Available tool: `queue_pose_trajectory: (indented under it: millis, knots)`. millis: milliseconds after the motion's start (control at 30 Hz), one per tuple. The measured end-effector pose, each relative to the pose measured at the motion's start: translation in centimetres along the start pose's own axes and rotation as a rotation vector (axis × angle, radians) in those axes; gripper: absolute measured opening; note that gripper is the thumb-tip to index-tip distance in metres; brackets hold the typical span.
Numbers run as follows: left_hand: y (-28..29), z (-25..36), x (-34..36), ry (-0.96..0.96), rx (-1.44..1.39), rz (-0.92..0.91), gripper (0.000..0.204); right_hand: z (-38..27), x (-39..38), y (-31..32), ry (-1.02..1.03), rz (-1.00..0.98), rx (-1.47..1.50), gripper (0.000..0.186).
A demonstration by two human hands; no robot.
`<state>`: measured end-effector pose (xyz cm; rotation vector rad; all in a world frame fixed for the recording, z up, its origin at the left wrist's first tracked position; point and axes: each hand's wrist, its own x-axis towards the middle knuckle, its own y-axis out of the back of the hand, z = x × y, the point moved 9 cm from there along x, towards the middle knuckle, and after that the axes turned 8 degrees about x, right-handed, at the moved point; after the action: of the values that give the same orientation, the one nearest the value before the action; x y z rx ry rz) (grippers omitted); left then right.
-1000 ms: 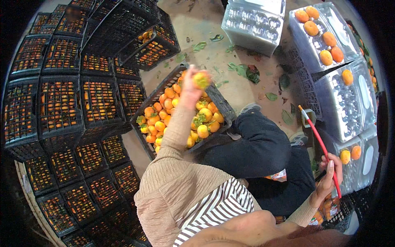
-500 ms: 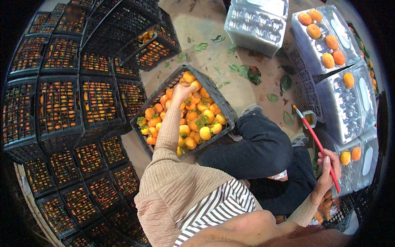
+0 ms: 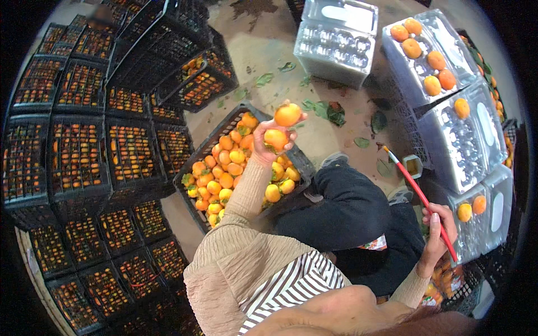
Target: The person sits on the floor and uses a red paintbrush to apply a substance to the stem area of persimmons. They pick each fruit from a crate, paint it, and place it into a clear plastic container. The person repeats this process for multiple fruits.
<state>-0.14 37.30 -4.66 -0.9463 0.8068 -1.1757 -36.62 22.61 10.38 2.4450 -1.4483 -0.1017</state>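
Holding two orange persimmons (image 3: 282, 127) up over the black crate (image 3: 197, 168) w/ left hand (image 3: 269, 147), while right hand (image 3: 436, 232), well apart, grips red brush (image 3: 421, 200) slanting up-left.

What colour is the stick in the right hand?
Red, with a pale tip; the stick in the right hand shows in the head view.

Crate of fruit (image 3: 224, 168) ahead, below left hand (image 3: 274, 140) holding two fruits (image 3: 287, 115). Stacked crates (image 3: 78, 151) to the left. Moulded trays (image 3: 459, 129) to the right, beyond right hand (image 3: 434, 235) holding stick (image 3: 420, 196).
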Motion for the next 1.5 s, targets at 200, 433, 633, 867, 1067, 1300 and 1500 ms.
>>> queue_pose_trajectory:
  millis: [200, 433, 633, 867, 1067, 1300, 1500]
  knots:
    - [-2.5, -7.1, 5.7, 0.138, 0.178, -0.041, 0.066, -2.7, 0.5, -1.0, 0.176, -0.032, 0.044, 0.017]
    - [-3.4, -11.7, 8.1, 0.225, 0.433, -0.058, 0.072, -3.3, 1.3, -2.3, 0.227, -0.065, 0.039, 0.013]
    - [-4.4, -12.3, 8.3, 0.255, 0.443, -0.058, 0.07, -2.8, 1.9, -3.5, 0.184, -0.111, 0.011, 0.012]
    - [-3.7, -12.9, 8.7, 0.29, 0.491, -0.073, 0.069, -2.6, 1.9, -3.4, 0.157, -0.051, 0.055, 0.012]
    - [-2.3, -13.5, 9.5, 0.383, -0.054, 0.048, 0.049, -2.8, 2.1, -2.3, 0.167, 0.0, 0.032, 0.011]
    - [1.7, -13.1, 13.3, 0.389, 0.166, 0.154, 0.044, -2.9, 1.9, -1.4, 0.222, 0.004, -0.035, 0.01]
    - [-3.9, -9.6, 24.3, 0.05, 1.06, 0.072, 0.05, -3.0, 1.4, -0.5, 0.249, 0.013, -0.046, 0.01]
